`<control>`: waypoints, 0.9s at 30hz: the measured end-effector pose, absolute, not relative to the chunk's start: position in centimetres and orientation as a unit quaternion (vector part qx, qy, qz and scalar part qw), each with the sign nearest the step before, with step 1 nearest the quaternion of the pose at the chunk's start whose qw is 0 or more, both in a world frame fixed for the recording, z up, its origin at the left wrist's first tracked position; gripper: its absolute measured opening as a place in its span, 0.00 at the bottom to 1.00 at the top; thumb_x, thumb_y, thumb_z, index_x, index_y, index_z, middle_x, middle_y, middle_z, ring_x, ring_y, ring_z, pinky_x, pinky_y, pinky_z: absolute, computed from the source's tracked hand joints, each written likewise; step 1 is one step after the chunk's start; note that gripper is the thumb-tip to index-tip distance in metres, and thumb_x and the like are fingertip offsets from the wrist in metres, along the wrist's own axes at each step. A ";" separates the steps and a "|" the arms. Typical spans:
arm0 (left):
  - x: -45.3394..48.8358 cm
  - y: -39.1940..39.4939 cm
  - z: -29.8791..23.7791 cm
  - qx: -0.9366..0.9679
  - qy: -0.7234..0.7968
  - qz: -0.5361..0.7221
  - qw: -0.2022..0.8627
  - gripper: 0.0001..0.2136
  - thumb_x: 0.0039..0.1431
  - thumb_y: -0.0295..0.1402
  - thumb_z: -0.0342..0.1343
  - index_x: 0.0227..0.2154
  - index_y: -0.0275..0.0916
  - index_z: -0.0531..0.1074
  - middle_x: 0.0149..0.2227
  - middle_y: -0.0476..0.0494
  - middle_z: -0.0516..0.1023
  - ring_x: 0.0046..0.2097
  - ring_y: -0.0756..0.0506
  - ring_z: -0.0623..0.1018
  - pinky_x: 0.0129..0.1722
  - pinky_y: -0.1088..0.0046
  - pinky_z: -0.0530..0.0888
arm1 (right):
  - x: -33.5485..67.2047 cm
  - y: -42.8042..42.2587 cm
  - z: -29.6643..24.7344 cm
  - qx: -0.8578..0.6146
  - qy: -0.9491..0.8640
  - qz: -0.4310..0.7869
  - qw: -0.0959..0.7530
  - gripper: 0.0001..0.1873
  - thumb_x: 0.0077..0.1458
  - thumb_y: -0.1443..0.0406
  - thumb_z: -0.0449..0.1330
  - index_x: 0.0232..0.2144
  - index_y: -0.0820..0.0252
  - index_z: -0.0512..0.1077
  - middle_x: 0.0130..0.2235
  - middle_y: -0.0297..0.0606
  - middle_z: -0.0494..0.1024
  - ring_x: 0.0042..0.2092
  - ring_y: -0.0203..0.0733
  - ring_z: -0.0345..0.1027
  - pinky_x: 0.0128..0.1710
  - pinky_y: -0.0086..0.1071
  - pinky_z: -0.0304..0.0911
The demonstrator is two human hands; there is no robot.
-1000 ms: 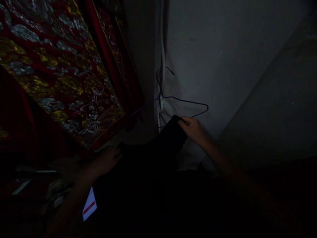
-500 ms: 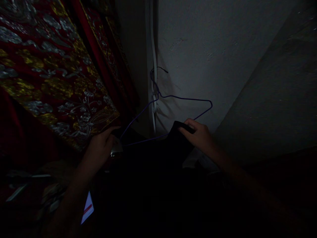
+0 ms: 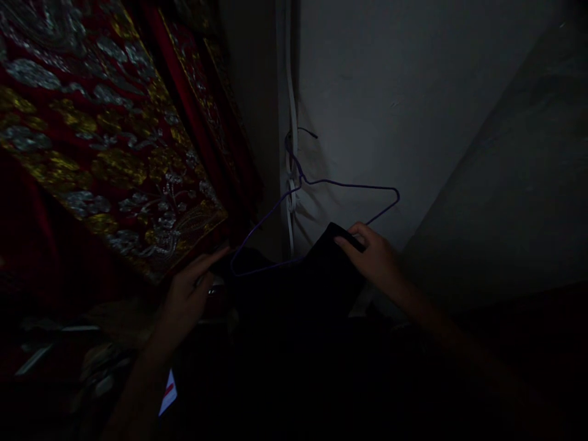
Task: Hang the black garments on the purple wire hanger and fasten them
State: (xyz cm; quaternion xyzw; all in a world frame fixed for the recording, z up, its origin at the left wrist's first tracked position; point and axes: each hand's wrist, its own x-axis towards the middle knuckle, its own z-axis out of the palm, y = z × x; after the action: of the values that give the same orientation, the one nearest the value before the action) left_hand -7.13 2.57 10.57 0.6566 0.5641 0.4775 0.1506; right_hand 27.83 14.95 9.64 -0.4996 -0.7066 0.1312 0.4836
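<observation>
A thin purple wire hanger (image 3: 344, 184) hangs tilted, its hook by a pale cable on the wall. Over its lower bar lies a black garment (image 3: 294, 294), whose outline fades into the dark below. My right hand (image 3: 372, 251) pinches the garment's folded edge near the bar's right part, thumb on top. At the hanger's left corner my left hand (image 3: 188, 291) holds another edge of the black cloth, its index finger stretched along it. What kind of garment this is cannot be made out.
A red cloth with gold and silver sequins (image 3: 114, 147) hangs at the left. Behind the hanger, a pale cable (image 3: 291, 92) runs down the grey wall (image 3: 390, 110). A lit screen (image 3: 168, 392) glows at lower left, near dim clutter.
My left hand has shifted slightly down, and its index finger is straighter along the cloth. The hanger's lower left corner now shows clear of the fingers. The view has moved a little.
</observation>
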 end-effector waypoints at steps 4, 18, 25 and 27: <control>-6.7 2.9 11.5 0.675 0.548 0.482 0.109 0.19 0.66 0.36 0.50 0.57 0.43 0.76 0.55 0.43 0.78 0.56 0.41 0.76 0.58 0.65 0.72 | 28.2 15.6 9.6 -0.493 -0.706 0.112 0.496 0.15 0.59 0.51 0.60 0.29 0.55 0.68 0.24 0.33 0.72 0.27 0.41 0.67 0.28 0.32 0.56; -9.0 1.5 7.3 0.696 0.572 0.432 0.046 0.23 0.68 0.33 0.45 0.64 0.45 0.68 0.62 0.44 0.74 0.62 0.41 0.73 0.63 0.62 0.68 | 26.4 17.1 8.2 -0.498 -0.695 0.095 0.510 0.15 0.62 0.51 0.56 0.29 0.53 0.66 0.27 0.34 0.72 0.28 0.43 0.65 0.30 0.34 0.55; -5.7 2.1 8.8 0.667 0.558 0.494 0.017 0.20 0.67 0.30 0.45 0.55 0.44 0.76 0.54 0.47 0.80 0.55 0.42 0.79 0.57 0.64 0.74 | 24.6 16.2 7.6 -0.486 -0.706 0.108 0.504 0.16 0.62 0.52 0.55 0.26 0.53 0.61 0.25 0.31 0.67 0.28 0.41 0.63 0.31 0.34 0.54; -4.5 3.1 10.4 0.650 0.556 0.518 -0.006 0.18 0.67 0.30 0.46 0.52 0.43 0.77 0.52 0.46 0.80 0.54 0.43 0.78 0.56 0.65 0.73 | 24.1 15.6 7.4 -0.468 -0.711 0.126 0.509 0.17 0.62 0.53 0.55 0.25 0.53 0.60 0.24 0.30 0.64 0.27 0.40 0.61 0.30 0.33 0.53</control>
State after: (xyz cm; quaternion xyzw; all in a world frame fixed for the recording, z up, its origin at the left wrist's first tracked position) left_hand -4.54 3.08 10.43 0.6502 0.5561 0.5176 -0.0062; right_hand 24.12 15.62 7.42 -0.4684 -0.7114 0.1259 0.5086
